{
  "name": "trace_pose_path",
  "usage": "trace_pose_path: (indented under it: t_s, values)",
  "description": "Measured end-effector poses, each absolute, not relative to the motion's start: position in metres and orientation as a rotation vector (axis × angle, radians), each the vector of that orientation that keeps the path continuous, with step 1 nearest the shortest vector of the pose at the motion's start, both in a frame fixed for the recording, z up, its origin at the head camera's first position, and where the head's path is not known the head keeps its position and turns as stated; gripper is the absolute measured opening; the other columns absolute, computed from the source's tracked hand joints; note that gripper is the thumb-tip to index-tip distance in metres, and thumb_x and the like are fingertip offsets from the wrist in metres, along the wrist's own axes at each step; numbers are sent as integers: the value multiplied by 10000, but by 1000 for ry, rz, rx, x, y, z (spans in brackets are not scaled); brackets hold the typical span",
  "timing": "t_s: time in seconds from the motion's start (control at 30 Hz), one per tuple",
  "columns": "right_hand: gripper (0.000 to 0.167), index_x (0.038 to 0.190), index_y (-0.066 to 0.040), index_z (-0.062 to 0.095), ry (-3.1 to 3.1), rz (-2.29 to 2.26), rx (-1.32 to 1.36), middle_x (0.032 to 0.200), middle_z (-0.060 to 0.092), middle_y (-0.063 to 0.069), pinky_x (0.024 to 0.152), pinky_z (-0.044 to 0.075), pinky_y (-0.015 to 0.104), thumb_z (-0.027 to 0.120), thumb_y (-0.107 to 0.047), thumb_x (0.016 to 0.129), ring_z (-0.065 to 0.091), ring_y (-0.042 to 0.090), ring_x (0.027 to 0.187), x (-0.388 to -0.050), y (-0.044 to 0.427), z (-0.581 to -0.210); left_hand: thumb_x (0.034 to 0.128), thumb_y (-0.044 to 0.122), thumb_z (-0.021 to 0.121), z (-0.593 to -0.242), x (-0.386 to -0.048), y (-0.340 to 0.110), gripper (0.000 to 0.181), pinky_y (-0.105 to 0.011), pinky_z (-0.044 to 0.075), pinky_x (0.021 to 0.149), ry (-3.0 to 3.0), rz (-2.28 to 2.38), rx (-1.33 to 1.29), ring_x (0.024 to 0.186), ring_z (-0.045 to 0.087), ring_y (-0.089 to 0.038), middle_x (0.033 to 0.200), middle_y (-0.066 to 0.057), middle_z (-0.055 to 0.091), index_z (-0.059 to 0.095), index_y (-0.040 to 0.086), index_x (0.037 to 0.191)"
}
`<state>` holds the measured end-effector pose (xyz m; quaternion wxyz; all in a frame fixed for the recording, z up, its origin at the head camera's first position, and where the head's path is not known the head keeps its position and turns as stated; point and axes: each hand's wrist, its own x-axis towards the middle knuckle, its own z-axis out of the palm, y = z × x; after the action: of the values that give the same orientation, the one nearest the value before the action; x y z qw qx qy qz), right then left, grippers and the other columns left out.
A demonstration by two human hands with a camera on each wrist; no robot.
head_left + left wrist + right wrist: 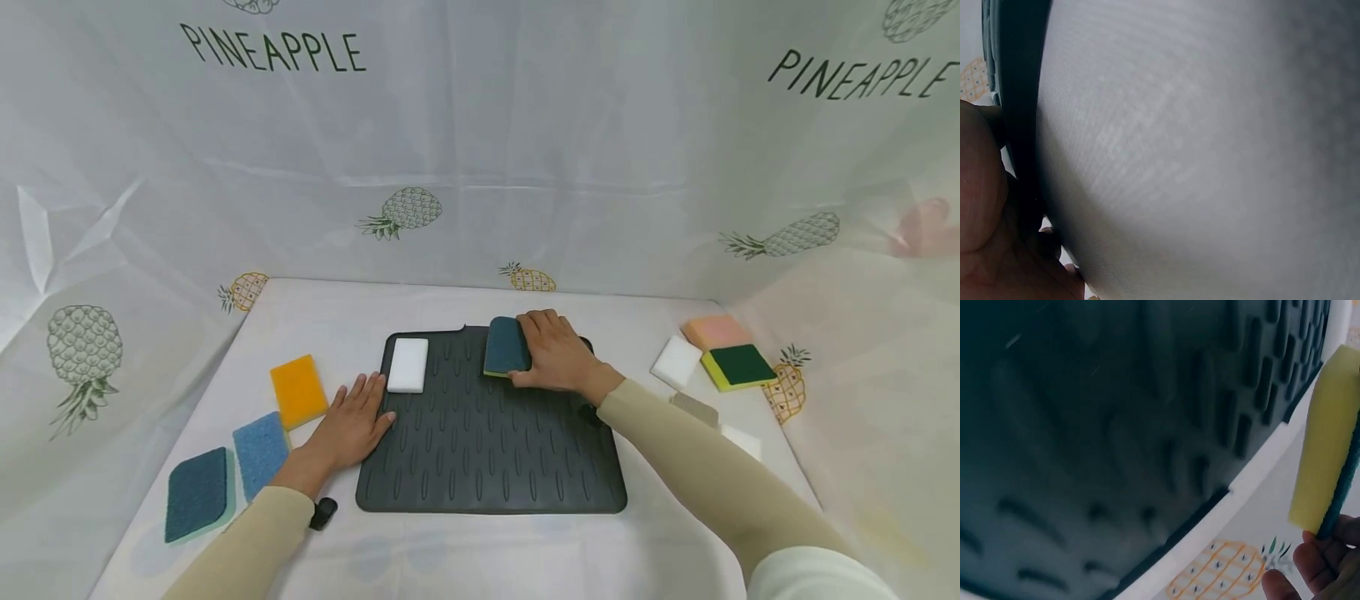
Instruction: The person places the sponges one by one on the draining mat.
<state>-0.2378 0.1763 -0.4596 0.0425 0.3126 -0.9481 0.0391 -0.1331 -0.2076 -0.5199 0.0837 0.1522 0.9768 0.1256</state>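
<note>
A black ridged mat (491, 458) lies on the table. My right hand (557, 354) grips a scrub sponge (506, 344) by its right side, over the mat's far edge. Its dark teal face is up; the yellow foam (1325, 437) shows in the right wrist view. Whether it touches the mat, I cannot tell. My left hand (351, 429) rests with straight fingers at the mat's left edge, thumb over the rim. Just beyond those fingertips a white sponge block (408, 365) lies in the mat's far left corner. The left wrist view is mostly a blurred pale surface.
Left of the mat lie an orange sponge (298, 390), a blue sponge (261, 454) and a dark teal sponge (197, 493). At the right are a pink sponge (716, 332), a white block (676, 362) and a green-and-yellow sponge (738, 367). My right forearm partly covers other pale blocks.
</note>
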Motion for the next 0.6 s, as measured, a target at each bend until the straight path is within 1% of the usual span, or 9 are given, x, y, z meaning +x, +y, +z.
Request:
trace_pose_path:
  t_s: [0.27,0.6]
  values:
    - [975,1556,6,456,-2907,96,1069,1531,505,207,1119,444,589,689,-651,875,487,390,1384,-239,146,-467,1124,368,479,-517,-132,-208,725,-672,153,1283,2918,371,462,1597,202,-480,1718,-259,244,233,-78,1640]
    - [1007,1615,-19,387,-2965,76,1130,1597,466,178,1170,421,570,649,-678,899,449,364,1453,-243,108,-475,1120,364,484,-517,-132,-207,728,-671,154,1283,2913,382,459,1600,198,-475,1720,-254,240,228,-72,1643]
